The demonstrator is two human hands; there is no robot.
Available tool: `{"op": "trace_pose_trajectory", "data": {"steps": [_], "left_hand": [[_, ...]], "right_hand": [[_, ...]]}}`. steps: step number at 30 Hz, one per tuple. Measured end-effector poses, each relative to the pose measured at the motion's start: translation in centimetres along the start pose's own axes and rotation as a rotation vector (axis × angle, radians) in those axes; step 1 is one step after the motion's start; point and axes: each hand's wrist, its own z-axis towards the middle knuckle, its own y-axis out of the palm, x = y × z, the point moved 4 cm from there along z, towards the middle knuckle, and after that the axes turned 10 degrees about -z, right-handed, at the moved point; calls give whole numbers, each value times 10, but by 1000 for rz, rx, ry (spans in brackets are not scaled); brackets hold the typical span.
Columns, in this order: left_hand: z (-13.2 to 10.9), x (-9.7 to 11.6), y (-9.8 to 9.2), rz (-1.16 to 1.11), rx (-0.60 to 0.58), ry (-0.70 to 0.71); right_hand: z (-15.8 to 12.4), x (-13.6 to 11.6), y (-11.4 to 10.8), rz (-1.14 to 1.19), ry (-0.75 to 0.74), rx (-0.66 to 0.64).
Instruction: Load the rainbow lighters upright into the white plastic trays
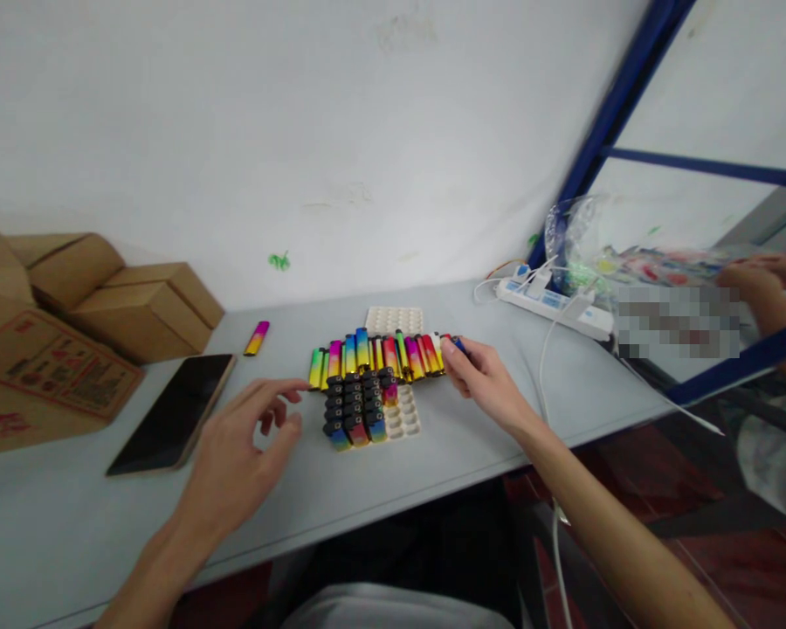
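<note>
My right hand (pixel 488 380) is closed in a pinch on a lighter (pixel 461 349), of which only a dark blue end shows past the fingers. It is at the right end of a row of shiny rainbow-coloured lighters (pixel 350 352). In front of that row sits a white tray with round pockets (pixel 410 419). Several black-topped lighters (pixel 354 404) stand upright in its left columns, while pockets on the right are bare. My left hand (pixel 245 445) hovers left of the tray, fingers apart and slightly curled, holding nothing. Its index fingertip is close to the row's left end.
A second white tray (pixel 395 318) lies behind the row. One pink-and-yellow lighter (pixel 257 338) lies apart, near a dark tablet (pixel 174 411) and cardboard boxes (pixel 144 306). On the right are a power strip (pixel 556 306), a white cable (pixel 545 384) and another person's hands (pixel 760 275).
</note>
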Motion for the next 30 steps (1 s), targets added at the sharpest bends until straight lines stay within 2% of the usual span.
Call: {"op": "trace_pose_trajectory", "data": {"steps": [3, 9, 17, 21, 27, 30], "left_hand": [[-11, -2, 15, -16, -83, -9], [-23, -10, 38, -4, -142, 49], [-19, -35, 56, 70, -172, 24], [-11, -35, 58, 23, -182, 16], [-8, -28, 51, -51, -182, 22], [-11, -26, 48, -63, -170, 34]], "right_hand": [[4, -1, 3, -102, -5, 52], [15, 1, 6, -218, -8, 190], [21, 1, 11, -209, 18, 197], [20, 1, 13, -226, 17, 196], [18, -3, 13, -282, -22, 162], [16, -8, 12, -306, -50, 102]]}}
